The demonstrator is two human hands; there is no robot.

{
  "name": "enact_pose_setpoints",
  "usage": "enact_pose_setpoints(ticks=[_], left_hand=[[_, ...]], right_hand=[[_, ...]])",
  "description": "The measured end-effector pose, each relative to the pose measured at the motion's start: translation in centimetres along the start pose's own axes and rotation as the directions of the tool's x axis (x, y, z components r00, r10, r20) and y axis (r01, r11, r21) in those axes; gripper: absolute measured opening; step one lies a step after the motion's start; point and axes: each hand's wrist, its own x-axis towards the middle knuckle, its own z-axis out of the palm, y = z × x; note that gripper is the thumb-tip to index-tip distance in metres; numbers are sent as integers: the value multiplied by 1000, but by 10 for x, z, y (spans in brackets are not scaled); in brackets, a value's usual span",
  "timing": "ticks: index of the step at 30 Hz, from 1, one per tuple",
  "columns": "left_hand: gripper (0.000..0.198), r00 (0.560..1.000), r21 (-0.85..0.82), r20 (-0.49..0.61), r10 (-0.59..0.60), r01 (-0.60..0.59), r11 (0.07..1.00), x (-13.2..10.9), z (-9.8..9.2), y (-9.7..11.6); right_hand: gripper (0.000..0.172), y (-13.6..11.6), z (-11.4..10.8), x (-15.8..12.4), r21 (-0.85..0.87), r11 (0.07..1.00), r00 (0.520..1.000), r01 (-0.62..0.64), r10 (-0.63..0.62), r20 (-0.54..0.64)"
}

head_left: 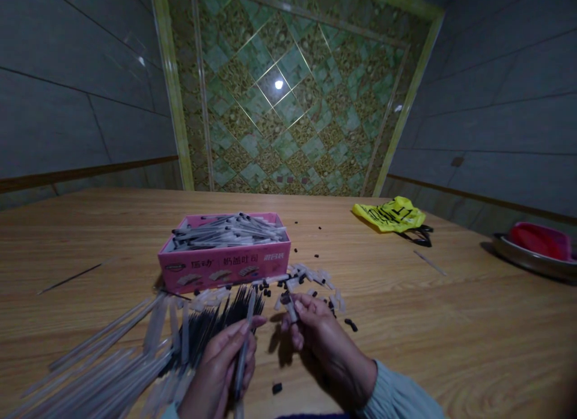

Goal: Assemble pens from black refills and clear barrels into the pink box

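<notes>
**Pink box [223, 269] side: pairing a clear tube with a small end piece**

Gripping a clear tube [243, 341] in the left hand [225, 362], just in front of the pink box and slightly to its left, fingers curled shut around the shaft, tip pointing up toward the box. Pinching a small end piece [291, 308] in the right hand [315, 335], just in front of the box's right half, thumb and forefinger tight on it, other fingers folded loosely. Holding the two hands near each other but apart, piece and tube not yet touching.

Judging from this, working at the joining step. Calling, most likely, for lining the piece up with the tube's open tip and pressing it straight on, without bending the thin shaft.

Counting, all on the wooden table [451, 323]:
- holding one tube and one end piece;
- seeing one pink box, heaped with tubes too many to number;
- seeing one spread of loose clear tubes [112, 359] in front of the box to its left, and one fan of black refills [220, 317] just in front of it, neither countable;
- noting black bits [315, 235] scattered right of the box, more than a dozen, blurring together;
- spotting one yellow bag [390, 214] well to the box's right, and one metal dish [527, 259] farther right again.
</notes>
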Motion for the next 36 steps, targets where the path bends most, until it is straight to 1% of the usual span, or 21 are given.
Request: enact_pose_setpoints(ticks=[3,6,9,12,14,16,19,21,24,28,33,36], left_hand=[[36,998,30,44,-33,31,999,1,-1,-1],[40,994,69,80,-72,67,995,1,-2,-1],[43,991,122,99,-87,75,990,1,-5,0],[46,992,178,109,-63,43,983,4,-11,-2],[48,994,209,102,-41,19,978,7,-14,-3],[49,995,234,96,-40,16,972,8,-15,-5],[50,995,268,84,-51,27,963,6,-13,-4],[49,996,284,71,-58,36,958,2,-10,-2],[49,994,294,70,-84,60,954,-3,-5,1],[51,990,306,85,-114,83,948,-2,-4,0],[50,987,324,115,-114,71,943,0,-6,-2],[47,981,344,141,-130,75,936,0,-5,-3]], right_hand=[[33,-1,1,0,46,998,999,37,-36,-14],[29,-3,0,1,87,996,999,14,-11,-30],[30,-5,-3,1,136,990,998,-29,37,-58],[35,-6,-7,1,157,987,994,-43,58,-91],[35,-7,-8,1,133,991,993,-24,39,-110],[36,-8,-9,0,99,995,993,18,-6,-116],[35,-10,-11,0,66,996,991,66,-58,-120],[34,-10,-12,0,52,996,990,73,-66,-126],[35,-11,-12,0,46,998,992,52,-46,-120],[31,-14,-12,0,21,1000,996,-2,4,-94],[24,-17,-10,0,96,995,999,6,-1,-53],[21,-16,-10,0,87,996,999,14,-10,-45]])
